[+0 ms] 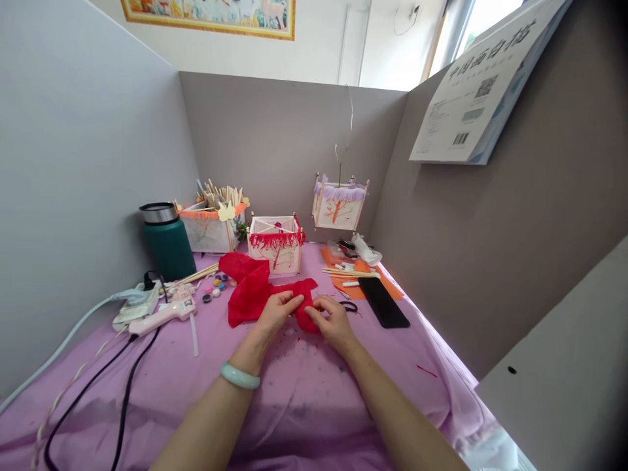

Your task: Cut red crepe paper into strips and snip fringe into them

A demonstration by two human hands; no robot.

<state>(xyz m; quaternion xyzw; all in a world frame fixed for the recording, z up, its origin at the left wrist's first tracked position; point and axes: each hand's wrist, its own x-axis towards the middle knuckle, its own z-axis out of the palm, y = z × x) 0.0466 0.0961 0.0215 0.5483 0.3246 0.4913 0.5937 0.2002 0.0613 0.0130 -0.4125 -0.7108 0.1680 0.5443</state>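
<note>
Both hands work on a piece of red crepe paper (305, 322) above the table's middle. My left hand (279, 313) pinches it between thumb and fingers, and a green bangle (239, 376) circles that wrist. From the other side my right hand (334, 320) has its thumb and fingertips closed on the same paper. A larger crumpled red sheet (248, 288) lies just left of and behind the hands. Black-handled scissors (348, 306) rest beside my right hand, their blades mostly hidden. Behind stands a small square lantern (275, 252) with red fringe.
On the left are a pink glue gun (164, 318), a power strip (135, 307), cables and a green bottle (169, 245). To the right lie a black phone (383, 302) and orange sheets (392, 286). A purple-fringed lantern (339, 206) hangs at the back. Grey partitions (284, 137) enclose the table.
</note>
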